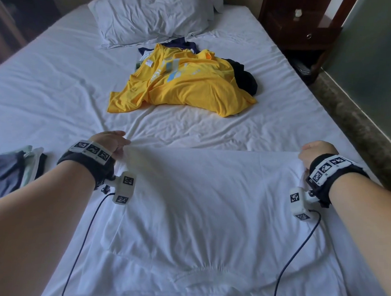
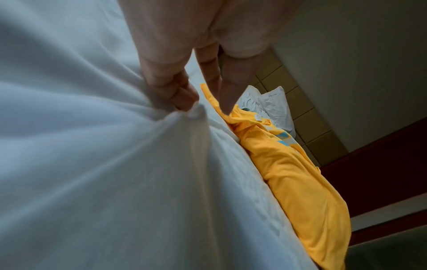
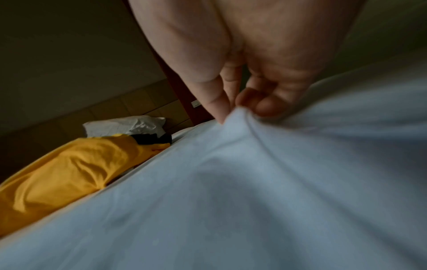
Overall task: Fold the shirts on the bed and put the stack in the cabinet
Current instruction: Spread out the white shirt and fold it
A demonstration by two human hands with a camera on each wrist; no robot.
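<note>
A white shirt (image 1: 210, 203) is stretched wide over the near part of the bed (image 1: 48, 87). My left hand (image 1: 115, 145) pinches its far left corner, with bunched white cloth (image 2: 184, 117) under the curled fingers (image 2: 171, 91). My right hand (image 1: 314, 154) pinches the far right corner, the fabric edge (image 3: 240, 113) caught between thumb and fingers (image 3: 261, 106). Further up the bed lies a crumpled yellow shirt (image 1: 185, 83) (image 2: 300, 173) (image 3: 64, 173) on top of dark garments (image 1: 245, 78).
A small stack of folded clothes (image 1: 14, 170) sits at the left edge of the bed beside my left forearm. A white pillow (image 1: 150, 15) lies at the head. A dark wooden nightstand (image 1: 305, 25) stands at the far right, beyond the mattress edge.
</note>
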